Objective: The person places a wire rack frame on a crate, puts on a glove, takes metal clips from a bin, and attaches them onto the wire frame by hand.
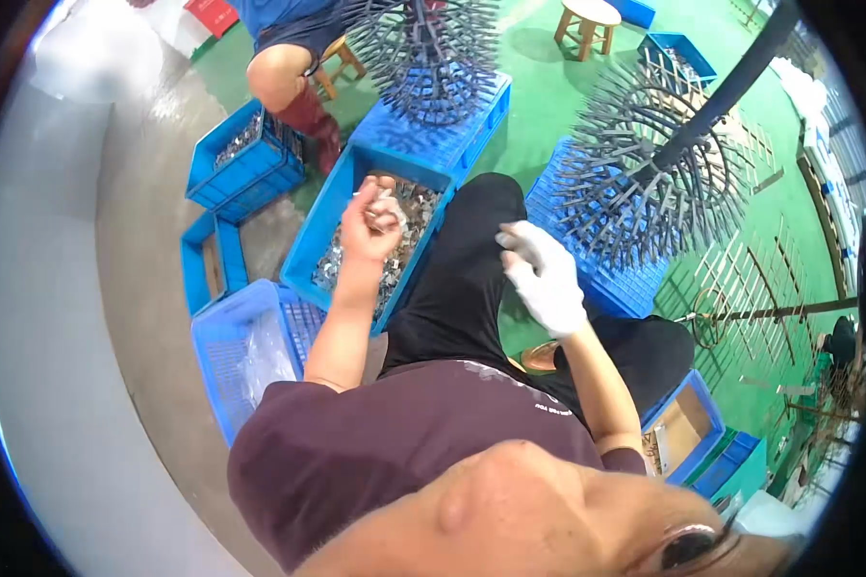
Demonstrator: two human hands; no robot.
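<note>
My bare left hand (pixel 371 223) is over a blue bin (pixel 303 240) of small metal pieces (pixel 394 274). Its fingers are curled in; whatever lies within them is too small to make out. My right hand (pixel 546 279), in a white glove with fingertips showing, hovers beside my dark-trousered thigh. Its thumb and fingers are a little apart, and I see nothing between them. Close to its right stands a round rack of dark metal prongs (pixel 635 183) on a slanted pole, over a blue crate (pixel 611 284).
A second pronged rack (pixel 428 67) stands ahead over an upturned blue crate (pixel 481 130). Another person's knee (pixel 279 77) and boot are at upper left. Left are stacked blue bins (pixel 245 173) and a basket holding clear plastic (pixel 226 351). Wire frames (pixel 751 279) stand right.
</note>
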